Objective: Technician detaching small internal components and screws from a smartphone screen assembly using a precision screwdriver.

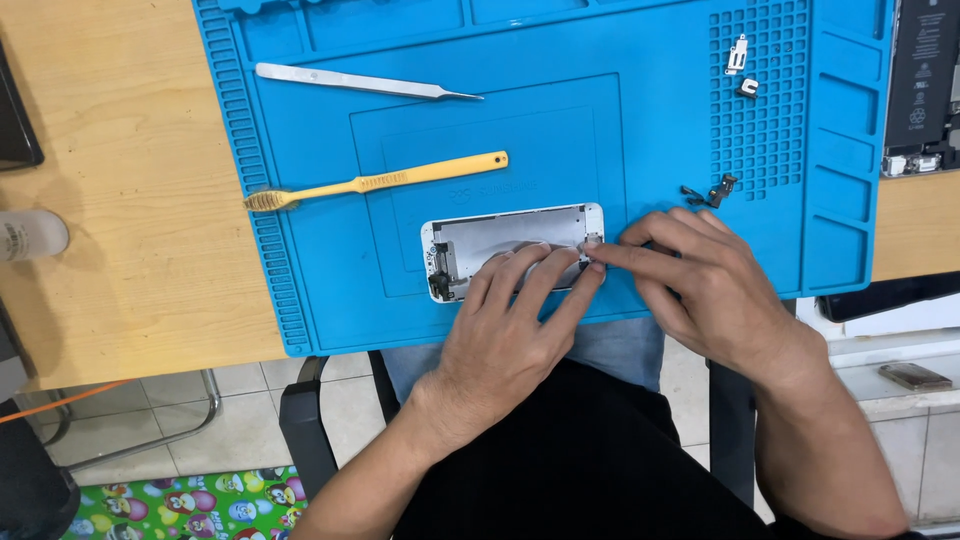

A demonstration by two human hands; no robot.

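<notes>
A white phone screen panel (480, 238) lies back-side up on the blue silicone work mat (330, 280), near its front edge. My left hand (510, 330) rests on the panel, its fingers spread flat over the metal back plate. My right hand (700, 285) comes in from the right, and its fingertips pinch at the panel's right end, touching the left fingertips there. Whatever small part sits between those fingertips is hidden.
Metal tweezers (360, 82) and a yellow-handled brush (380, 181) lie on the mat behind the panel. Small loose parts sit at the mat's grid (740, 60) and near my right hand (712, 190). An opened phone body (922, 85) lies far right, a white bottle (28, 235) far left.
</notes>
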